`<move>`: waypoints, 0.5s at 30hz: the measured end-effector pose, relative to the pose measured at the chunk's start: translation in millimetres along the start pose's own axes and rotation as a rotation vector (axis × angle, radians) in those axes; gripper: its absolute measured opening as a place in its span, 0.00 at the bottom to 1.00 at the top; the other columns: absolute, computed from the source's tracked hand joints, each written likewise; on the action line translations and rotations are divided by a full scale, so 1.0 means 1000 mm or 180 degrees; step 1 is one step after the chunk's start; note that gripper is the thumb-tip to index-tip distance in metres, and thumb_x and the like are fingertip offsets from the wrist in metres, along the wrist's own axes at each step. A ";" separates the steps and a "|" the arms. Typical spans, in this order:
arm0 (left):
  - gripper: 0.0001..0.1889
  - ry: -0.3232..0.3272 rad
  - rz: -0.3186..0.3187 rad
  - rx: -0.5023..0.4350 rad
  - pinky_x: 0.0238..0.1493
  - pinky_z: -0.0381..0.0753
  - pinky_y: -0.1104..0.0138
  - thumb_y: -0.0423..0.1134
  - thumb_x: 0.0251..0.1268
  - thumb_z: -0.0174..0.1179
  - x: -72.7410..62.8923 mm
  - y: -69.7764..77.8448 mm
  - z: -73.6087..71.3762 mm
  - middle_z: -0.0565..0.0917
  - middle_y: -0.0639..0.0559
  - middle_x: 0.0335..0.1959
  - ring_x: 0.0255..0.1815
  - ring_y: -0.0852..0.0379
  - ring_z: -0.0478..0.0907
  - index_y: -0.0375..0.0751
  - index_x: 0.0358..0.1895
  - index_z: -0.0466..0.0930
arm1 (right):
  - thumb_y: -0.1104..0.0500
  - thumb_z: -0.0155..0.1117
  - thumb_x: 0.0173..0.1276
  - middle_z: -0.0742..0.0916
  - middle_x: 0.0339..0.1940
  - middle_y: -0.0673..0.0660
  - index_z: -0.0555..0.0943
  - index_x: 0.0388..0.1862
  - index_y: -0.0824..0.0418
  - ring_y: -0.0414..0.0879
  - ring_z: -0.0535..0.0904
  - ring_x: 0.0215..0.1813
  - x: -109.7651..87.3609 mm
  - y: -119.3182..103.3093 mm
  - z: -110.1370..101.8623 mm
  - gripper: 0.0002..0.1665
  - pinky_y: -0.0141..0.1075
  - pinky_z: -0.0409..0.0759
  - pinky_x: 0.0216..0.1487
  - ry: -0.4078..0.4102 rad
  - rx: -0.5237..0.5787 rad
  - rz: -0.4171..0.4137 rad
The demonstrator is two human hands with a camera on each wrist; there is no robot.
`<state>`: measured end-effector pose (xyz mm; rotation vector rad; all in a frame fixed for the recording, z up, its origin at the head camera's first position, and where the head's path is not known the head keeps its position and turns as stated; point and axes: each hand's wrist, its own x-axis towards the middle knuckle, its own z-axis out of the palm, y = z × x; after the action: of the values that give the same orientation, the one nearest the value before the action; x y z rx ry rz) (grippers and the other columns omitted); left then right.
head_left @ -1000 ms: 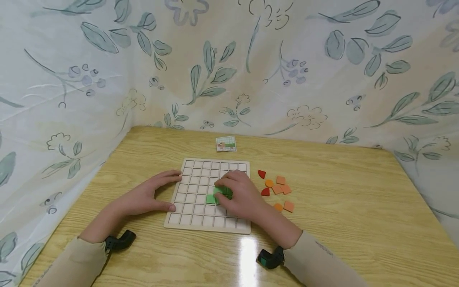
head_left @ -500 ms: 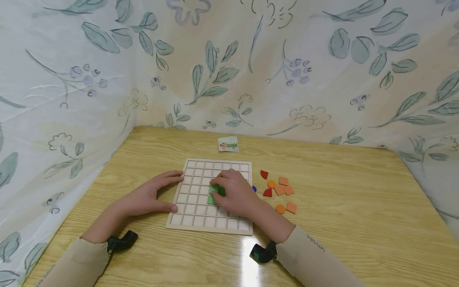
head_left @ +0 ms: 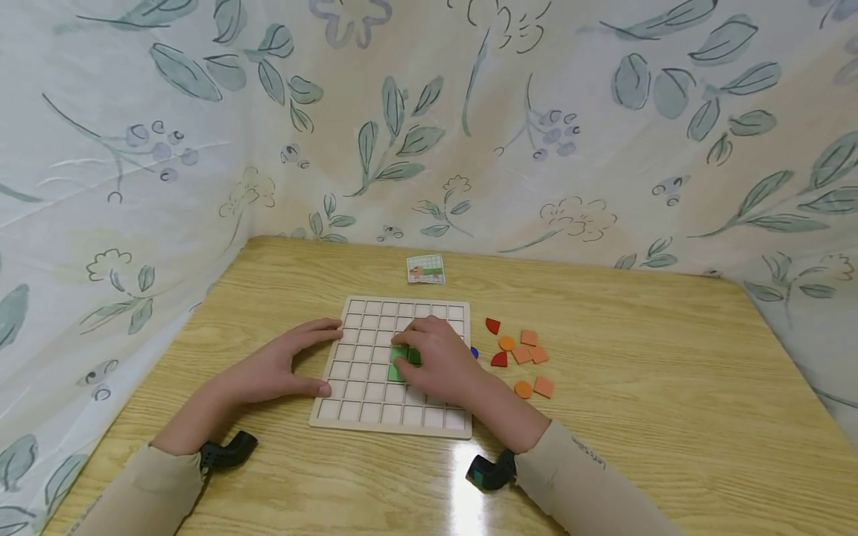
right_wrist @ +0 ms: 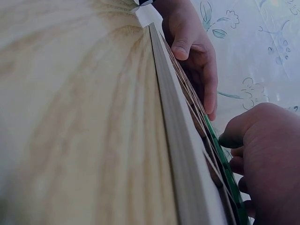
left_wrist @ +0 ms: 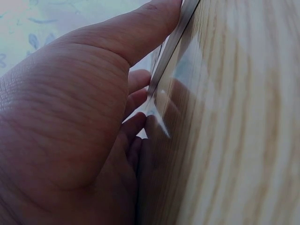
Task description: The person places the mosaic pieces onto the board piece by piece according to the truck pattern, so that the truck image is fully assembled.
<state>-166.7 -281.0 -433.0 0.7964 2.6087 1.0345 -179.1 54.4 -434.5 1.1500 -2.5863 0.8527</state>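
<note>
Right grip (head_left: pixel 436 361) and a light green tile (head_left: pixel 400 353) have shifted left.

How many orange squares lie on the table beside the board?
4: the farthest square, the middle-left square, the middle-right square and the nearest square, all right of the board. The right hand may hide others.

The grid board (head_left: pixel 349 411) is pale cream, ruled with brown lines. Upon it lie light-green square tiles (head_left: pixel 396 373) and a darker green tile (head_left: pixel 415 356). Right of the board are red quarter-circles (head_left: pixel 493 326), orange discs (head_left: pixel 506 343), peach-orange squares (head_left: pixel 544 387) and, at its edge, a blue piece (head_left: pixel 474 352). The table (head_left: pixel 637 372) around it is yellowish-brown wood grain; behind it, off-white cloth (head_left: pixel 268 216) bears grey-green leaves and lilac berries.
</note>
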 end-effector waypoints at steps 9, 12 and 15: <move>0.47 0.0014 0.0034 0.0017 0.79 0.55 0.34 0.55 0.64 0.81 0.000 -0.002 0.002 0.62 0.49 0.87 0.88 0.38 0.52 0.50 0.84 0.70 | 0.58 0.72 0.73 0.90 0.44 0.53 0.93 0.50 0.61 0.48 0.85 0.49 -0.002 0.002 0.002 0.11 0.45 0.82 0.56 0.0086 -0.0097 -0.0128; 0.47 0.0021 0.0029 0.0032 0.80 0.56 0.38 0.55 0.64 0.81 -0.001 -0.002 0.002 0.61 0.50 0.88 0.88 0.39 0.52 0.50 0.84 0.70 | 0.58 0.72 0.73 0.90 0.44 0.52 0.94 0.50 0.61 0.48 0.85 0.48 -0.003 0.003 0.001 0.11 0.45 0.82 0.55 0.0117 -0.0163 -0.0180; 0.47 0.0018 0.0028 0.0057 0.80 0.56 0.39 0.56 0.64 0.81 -0.001 -0.001 0.002 0.61 0.50 0.88 0.88 0.39 0.52 0.50 0.84 0.69 | 0.58 0.72 0.74 0.90 0.44 0.52 0.94 0.50 0.60 0.48 0.84 0.47 -0.006 0.002 -0.002 0.12 0.44 0.81 0.54 0.0130 -0.0219 -0.0188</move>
<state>-166.1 -281.1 -435.3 0.8110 2.6251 1.0187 -177.0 60.4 -435.6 1.1712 -2.5149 0.7606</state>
